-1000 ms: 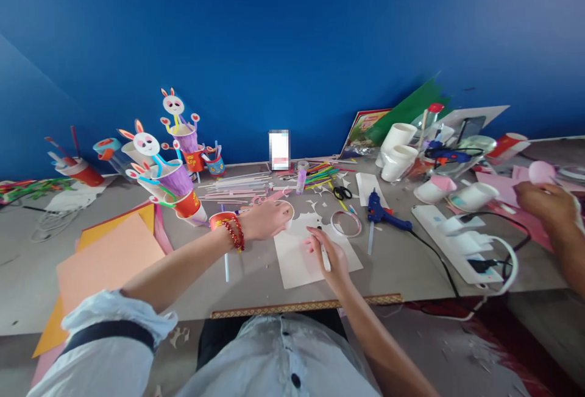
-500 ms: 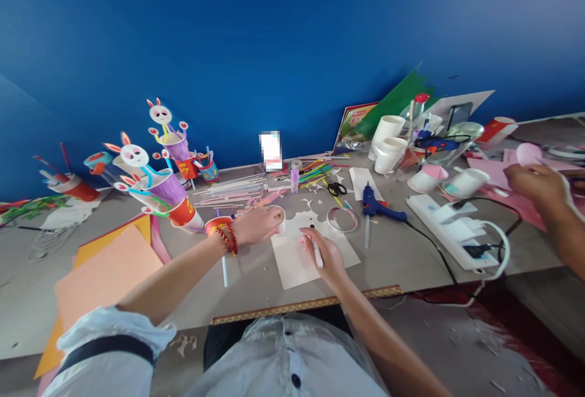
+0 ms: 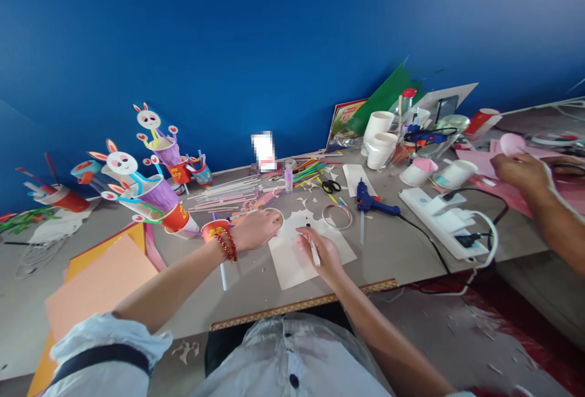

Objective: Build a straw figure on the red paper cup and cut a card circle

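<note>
My left hand (image 3: 260,228), wearing red bead bracelets, is closed at the edge of a round white-rimmed thing (image 3: 281,219), mostly hidden by the fingers. That hand is at the upper left of a white paper sheet (image 3: 295,266) with a cut, scalloped far edge. Over the middle of the sheet, my right hand (image 3: 323,252) grips a white pen (image 3: 314,252), its dark tip pointing away from me. A red paper cup (image 3: 214,229) stands beside my left wrist. To the right of the sheet lie a clear tape ring (image 3: 337,217) and a blue glue gun (image 3: 375,203).
Rabbit-decorated paper cups (image 3: 158,193) stand at the left, behind orange card (image 3: 103,281). Black scissors (image 3: 331,186), a purple glue stick (image 3: 288,181) and colored sticks lie farther back. A corded power strip (image 3: 441,226) is at right, near another person's hand (image 3: 523,172).
The whole view has shifted slightly, with most things now a little farther left. Both hands keep nearly the same places and grips.
</note>
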`<state>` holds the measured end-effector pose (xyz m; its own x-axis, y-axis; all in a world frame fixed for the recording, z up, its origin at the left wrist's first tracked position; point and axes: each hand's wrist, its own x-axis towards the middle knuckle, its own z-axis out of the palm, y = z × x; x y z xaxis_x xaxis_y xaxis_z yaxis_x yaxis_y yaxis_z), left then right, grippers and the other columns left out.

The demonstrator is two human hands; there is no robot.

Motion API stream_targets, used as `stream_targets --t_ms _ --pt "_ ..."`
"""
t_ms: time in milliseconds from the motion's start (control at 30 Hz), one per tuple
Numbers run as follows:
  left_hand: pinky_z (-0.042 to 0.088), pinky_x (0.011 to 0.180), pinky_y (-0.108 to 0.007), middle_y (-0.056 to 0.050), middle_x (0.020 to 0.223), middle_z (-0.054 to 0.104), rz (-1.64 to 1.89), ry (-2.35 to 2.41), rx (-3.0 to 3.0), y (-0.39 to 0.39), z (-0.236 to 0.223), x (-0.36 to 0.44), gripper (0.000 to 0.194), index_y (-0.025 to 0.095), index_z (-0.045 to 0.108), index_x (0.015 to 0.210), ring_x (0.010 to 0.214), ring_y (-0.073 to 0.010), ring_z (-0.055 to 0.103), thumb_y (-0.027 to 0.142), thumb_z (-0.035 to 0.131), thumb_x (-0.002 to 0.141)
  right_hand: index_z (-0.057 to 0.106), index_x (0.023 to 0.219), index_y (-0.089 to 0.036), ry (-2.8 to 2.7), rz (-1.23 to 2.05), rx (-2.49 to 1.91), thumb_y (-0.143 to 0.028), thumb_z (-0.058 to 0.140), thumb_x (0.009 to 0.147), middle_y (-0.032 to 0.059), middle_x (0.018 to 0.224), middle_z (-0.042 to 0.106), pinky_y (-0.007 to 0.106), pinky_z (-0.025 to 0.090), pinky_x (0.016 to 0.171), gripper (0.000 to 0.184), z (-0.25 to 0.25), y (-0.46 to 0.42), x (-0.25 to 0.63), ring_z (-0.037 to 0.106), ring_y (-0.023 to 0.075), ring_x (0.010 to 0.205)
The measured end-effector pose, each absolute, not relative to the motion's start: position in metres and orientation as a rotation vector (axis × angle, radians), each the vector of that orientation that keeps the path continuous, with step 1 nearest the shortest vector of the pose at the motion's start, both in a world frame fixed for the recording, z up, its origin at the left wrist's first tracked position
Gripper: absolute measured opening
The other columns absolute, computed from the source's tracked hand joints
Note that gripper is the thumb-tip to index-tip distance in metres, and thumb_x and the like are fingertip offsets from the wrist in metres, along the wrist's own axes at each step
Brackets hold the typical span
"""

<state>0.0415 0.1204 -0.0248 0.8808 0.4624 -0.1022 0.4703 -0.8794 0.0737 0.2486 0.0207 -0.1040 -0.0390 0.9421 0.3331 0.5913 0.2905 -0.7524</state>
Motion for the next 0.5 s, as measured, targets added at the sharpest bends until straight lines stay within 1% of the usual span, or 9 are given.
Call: stream_targets --t_ms 500 --pt "0.045 0.087 -0.040 -0.012 0.107 0.059 -0.145 0.727 2.940 0.1190 -0.0313 0.0429 0.013 0.015 0.063 0.098 0.101 -0.0263 0.057 0.018 0.051 0.095 0.063 0.112 -0.021 -1.731 0.550 -1.424 -0.033 0.045 0.098 0.0075 0.088 0.076 0.025 0.051 0.062 0.026 -0.1048 0.0217 0.2491 0.072 0.0201 0.073"
